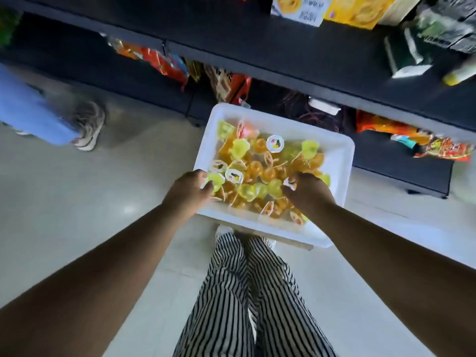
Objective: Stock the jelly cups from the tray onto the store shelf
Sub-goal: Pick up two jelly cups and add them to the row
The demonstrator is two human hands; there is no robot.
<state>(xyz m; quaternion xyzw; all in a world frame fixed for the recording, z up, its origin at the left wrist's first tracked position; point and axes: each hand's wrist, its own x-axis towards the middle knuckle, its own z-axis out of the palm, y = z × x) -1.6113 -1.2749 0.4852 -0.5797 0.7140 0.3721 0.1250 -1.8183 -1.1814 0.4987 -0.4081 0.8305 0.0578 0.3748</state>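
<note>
Dozens of jelly cups [260,173] heaped in the white tray [334,155] below the dark shelf [257,47]. Left hand [189,191] curled onto a yellow cup at the near-left rim; right hand [306,190] fingers bunched in the pile, grasp unclear. Best to gather few per hand, gently.

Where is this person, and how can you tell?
Most likely a small shop. Dark shelves hold packaged snacks and yellow boxes, and both hands reach into a white tray piled with jelly cups.
</note>
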